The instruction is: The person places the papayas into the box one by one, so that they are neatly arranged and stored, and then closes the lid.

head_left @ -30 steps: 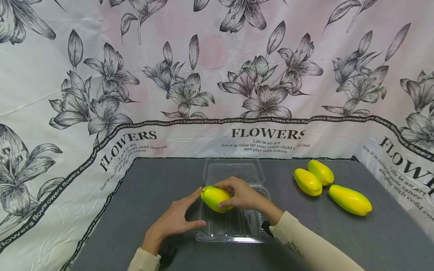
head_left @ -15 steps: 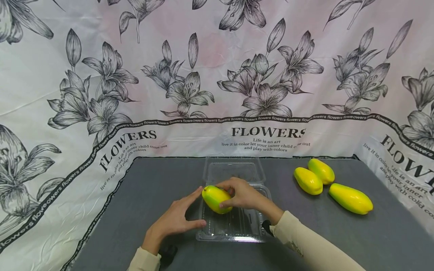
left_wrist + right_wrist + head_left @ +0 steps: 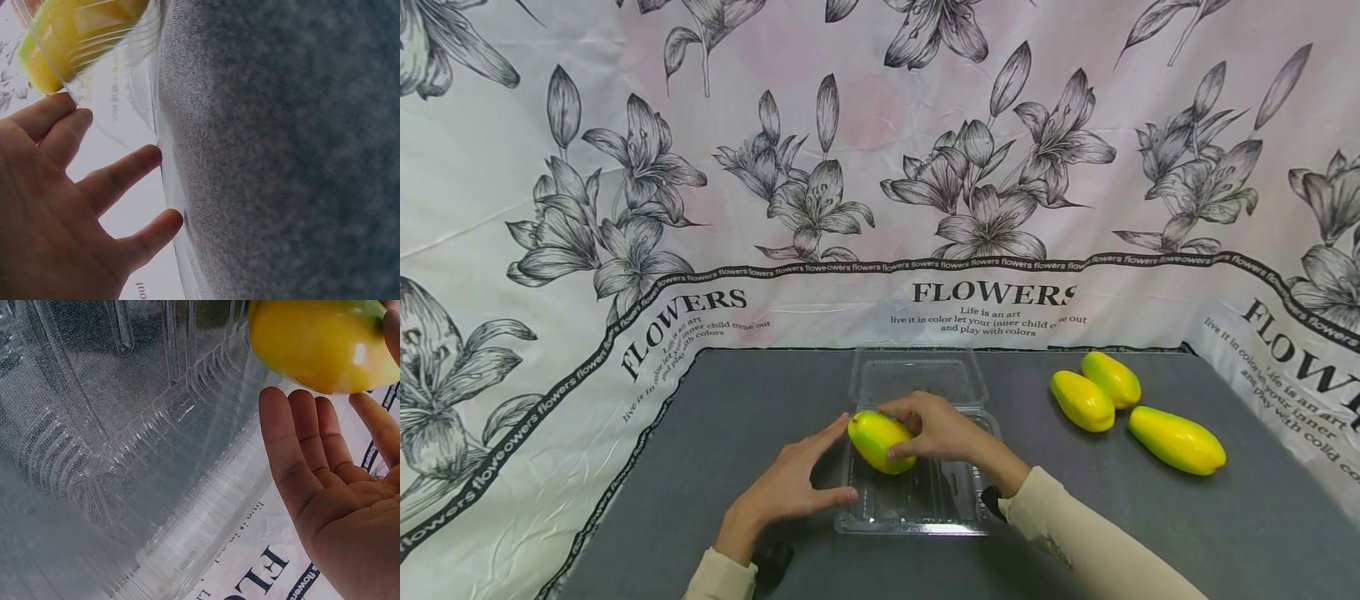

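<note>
My right hand [image 3: 943, 429] pinches a yellow-green papaya [image 3: 876, 442] between thumb and fingers, over the left part of a clear plastic clamshell box [image 3: 917, 527]. In the right wrist view the papaya [image 3: 312, 344] shows above the ribbed box wall [image 3: 150, 425], with thumb and index finger at it. My left hand [image 3: 786, 483] is at the box's left side, thumb and fingers spread apart. Its fingertips [image 3: 150, 155] are right at the clear plastic edge in the left wrist view.
The box's lid [image 3: 917, 377] lies folded back behind it, toward the cloth wall [image 3: 820, 308] printed with flowers. Three more papayas lie at the right: one in front [image 3: 1176, 442], two side by side [image 3: 1082, 402] farther back. All rests on a grey tabletop [image 3: 737, 400].
</note>
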{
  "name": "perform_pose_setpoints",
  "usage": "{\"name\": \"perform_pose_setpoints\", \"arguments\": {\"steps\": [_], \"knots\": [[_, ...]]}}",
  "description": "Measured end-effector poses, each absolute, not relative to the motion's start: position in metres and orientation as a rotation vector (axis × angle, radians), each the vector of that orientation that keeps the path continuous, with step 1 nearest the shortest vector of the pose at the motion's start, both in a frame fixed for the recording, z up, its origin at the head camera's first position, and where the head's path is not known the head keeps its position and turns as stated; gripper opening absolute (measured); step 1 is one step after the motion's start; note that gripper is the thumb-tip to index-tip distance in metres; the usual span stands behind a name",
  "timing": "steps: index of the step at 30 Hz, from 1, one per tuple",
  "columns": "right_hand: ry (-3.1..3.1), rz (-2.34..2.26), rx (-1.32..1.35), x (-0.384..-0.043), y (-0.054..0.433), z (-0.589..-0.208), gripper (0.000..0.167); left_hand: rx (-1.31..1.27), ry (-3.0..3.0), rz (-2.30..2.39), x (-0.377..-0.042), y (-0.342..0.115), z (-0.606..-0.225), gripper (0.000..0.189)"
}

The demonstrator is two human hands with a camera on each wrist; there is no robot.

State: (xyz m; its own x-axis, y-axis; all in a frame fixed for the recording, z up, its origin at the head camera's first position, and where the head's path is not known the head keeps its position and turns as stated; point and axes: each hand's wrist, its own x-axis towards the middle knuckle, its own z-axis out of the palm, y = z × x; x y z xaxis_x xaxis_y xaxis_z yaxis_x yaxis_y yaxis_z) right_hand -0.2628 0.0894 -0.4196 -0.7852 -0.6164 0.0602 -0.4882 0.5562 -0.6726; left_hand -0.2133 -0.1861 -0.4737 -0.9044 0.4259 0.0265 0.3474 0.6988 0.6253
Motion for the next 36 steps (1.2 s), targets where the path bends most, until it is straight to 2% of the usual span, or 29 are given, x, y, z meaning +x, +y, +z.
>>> {"name": "perform_pose_setpoints", "arguments": {"steps": [17,27,36], "knots": [[2.593,-1.068,-0.923,-0.26,0.11,-0.405,0.063,0.663,2.786,0.989,-0.213,-0.187,-0.475,0.098],[2.637,-1.149,-0.922,-0.255,0.142,-0.395,0.061,0.669,2.788,0.991,-0.212,-0.185,-0.474,0.097],[2.728,-1.244,-0.784,-0.249,0.18,-0.395,0.059,0.668,2.787,0.982,-0.212,-0.185,-0.474,0.098]]}}
